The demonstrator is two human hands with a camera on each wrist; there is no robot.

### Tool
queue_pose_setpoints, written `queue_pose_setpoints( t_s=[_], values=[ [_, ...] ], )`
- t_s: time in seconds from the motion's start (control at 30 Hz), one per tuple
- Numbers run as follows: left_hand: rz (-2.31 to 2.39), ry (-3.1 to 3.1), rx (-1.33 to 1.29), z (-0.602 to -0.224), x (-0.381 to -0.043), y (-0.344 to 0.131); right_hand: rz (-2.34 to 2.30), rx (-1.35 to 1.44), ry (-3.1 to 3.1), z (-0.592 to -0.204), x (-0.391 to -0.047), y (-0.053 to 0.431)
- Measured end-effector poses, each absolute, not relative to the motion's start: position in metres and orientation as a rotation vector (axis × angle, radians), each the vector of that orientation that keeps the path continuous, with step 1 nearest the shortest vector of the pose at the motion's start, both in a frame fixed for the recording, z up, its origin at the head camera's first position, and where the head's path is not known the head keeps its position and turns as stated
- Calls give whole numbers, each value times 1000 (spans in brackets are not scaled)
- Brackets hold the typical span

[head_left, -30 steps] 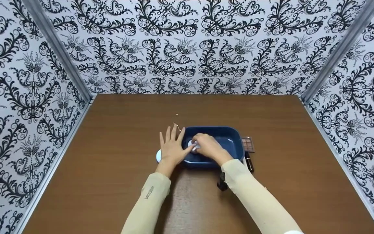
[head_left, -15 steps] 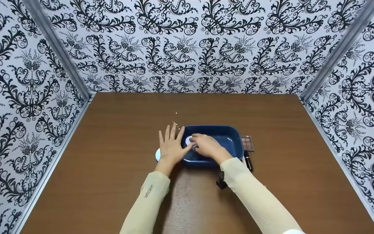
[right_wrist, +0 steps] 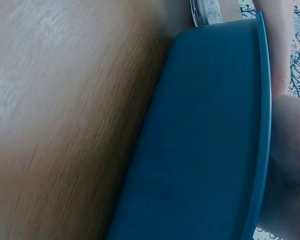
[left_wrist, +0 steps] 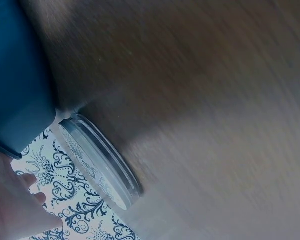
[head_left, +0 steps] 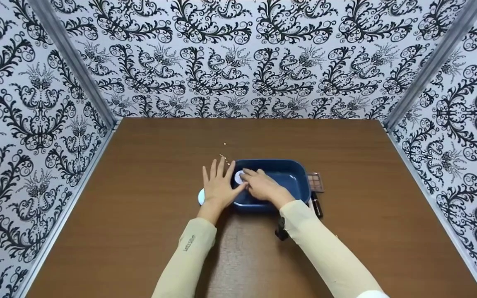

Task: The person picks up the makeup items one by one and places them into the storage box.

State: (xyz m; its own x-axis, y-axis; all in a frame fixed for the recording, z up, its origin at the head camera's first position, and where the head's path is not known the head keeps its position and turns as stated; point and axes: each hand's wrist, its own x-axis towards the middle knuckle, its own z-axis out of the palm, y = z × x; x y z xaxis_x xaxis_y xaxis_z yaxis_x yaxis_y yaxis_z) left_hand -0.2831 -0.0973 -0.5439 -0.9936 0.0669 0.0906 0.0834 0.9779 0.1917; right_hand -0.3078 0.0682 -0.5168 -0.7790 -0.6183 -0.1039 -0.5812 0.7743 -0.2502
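Note:
A dark blue rectangular bin [head_left: 290, 165] stands on the table. My left hand [head_left: 218, 190] lies with fingers spread over its left rim, the thumb pointing inward. My right hand [head_left: 268, 188] reaches into the bin, its extended fingers touching a small white round disc [head_left: 239, 177] near the left wall. Part of that disc is hidden under the fingers. Partly behind my left wrist, a flat round case [left_wrist: 97, 162] with a shiny, mirror-like top lies on the table. The right wrist view shows mostly the bin's outer wall [right_wrist: 200, 125].
Right of the bin lie an eyeshadow palette [head_left: 315, 182] and a black tube [head_left: 317, 205]. A thin beaded chain [head_left: 225, 159] lies beyond my left fingertips. A black object [head_left: 281, 230] sits by my right sleeve. Patterned walls [head_left: 238, 62] enclose the table [head_left: 155, 157].
My right hand has loosened from a pinch on the white disc, which has shifted slightly toward the bin's far left corner. The left hand has stayed put.

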Motion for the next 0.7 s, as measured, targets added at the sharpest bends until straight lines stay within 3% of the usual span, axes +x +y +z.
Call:
queue_pose_setpoints(
  t_s=[0.7],
  values=[
    [-293, -3027, -111, -547, -283, -97, -402, -909, 2830, -512, -306, 76]
  ],
)
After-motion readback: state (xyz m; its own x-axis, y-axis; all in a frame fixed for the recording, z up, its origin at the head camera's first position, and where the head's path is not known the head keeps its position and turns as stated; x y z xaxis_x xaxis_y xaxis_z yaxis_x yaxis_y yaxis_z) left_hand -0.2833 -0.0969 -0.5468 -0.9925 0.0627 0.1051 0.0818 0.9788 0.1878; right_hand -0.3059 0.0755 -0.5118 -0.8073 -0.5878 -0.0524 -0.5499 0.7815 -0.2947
